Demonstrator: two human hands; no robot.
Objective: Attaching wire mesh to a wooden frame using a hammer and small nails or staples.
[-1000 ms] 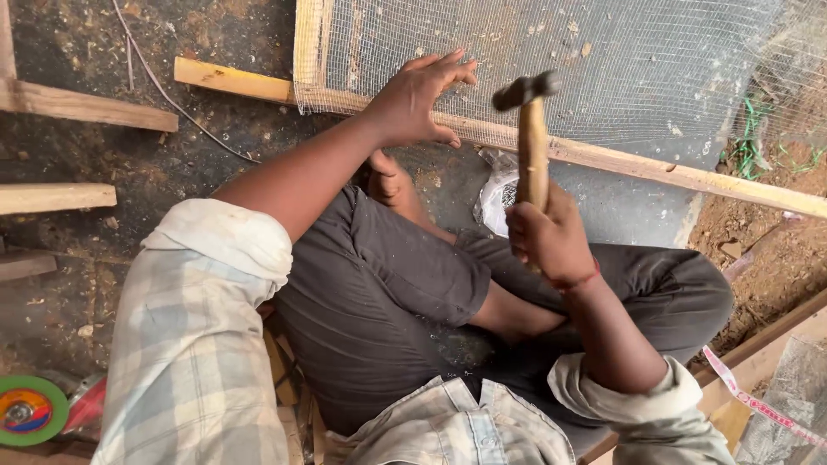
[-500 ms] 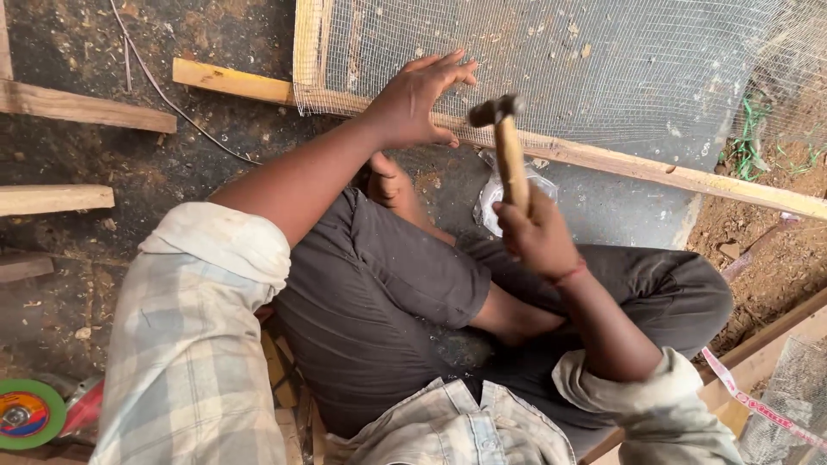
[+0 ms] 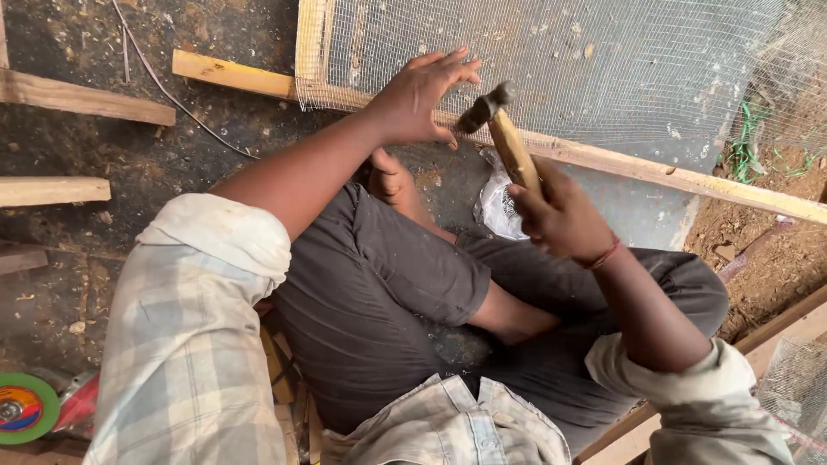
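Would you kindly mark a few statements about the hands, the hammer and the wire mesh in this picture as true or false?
1. The right hand grips a wooden-handled hammer. True.
2. The left hand holds a saw. False: it rests spread on the grey wire mesh at the pale wooden frame strip.
3. The hammer's metal head sits close to the left hand's fingers. True.
4. The mesh lies rolled up in the person's lap. False: it is spread flat over the wooden frame.
5. A clear plastic bag lies on the ground below the hammer. True.
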